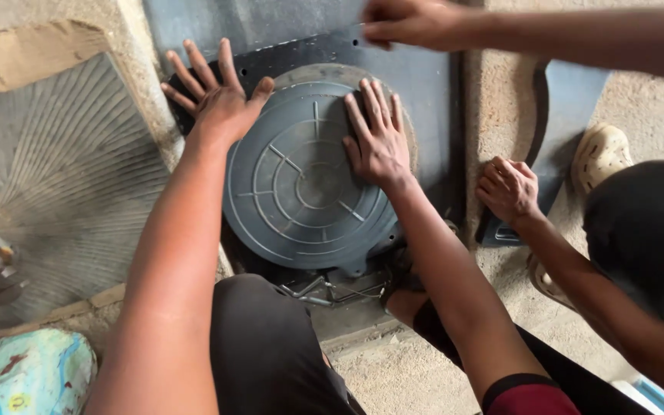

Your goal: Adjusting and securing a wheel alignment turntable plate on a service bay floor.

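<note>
I am pressing both my hands flat on a round dark grey plastic mould, a disc with raised concentric rings and short spokes, which is lying on a dark square sheet on the concrete floor right in front of my knees. My left hand is resting at the upper left rim of the disc, fingers fanned wide and reaching over onto the sheet, thumb pointing along the disc's edge; my right hand is lying on the upper right part of the disc, fingers straight and close together, palm down. Neither hand is gripping anything; both are spread open and bearing down, which, I judge, is keeping the disc seated flat and steady against the sheet. A co-worker's hand beside me on the right is curling closed on the right edge of the sheet, seemingly steadying it there, while another hand from above is pinching the sheet's top edge. Below the disc a bit of metal wire frame is peeking out. To my left a ribbed grey slab with a fan pattern is lying on the floor, and a pale shoe is sitting at the right.
</note>
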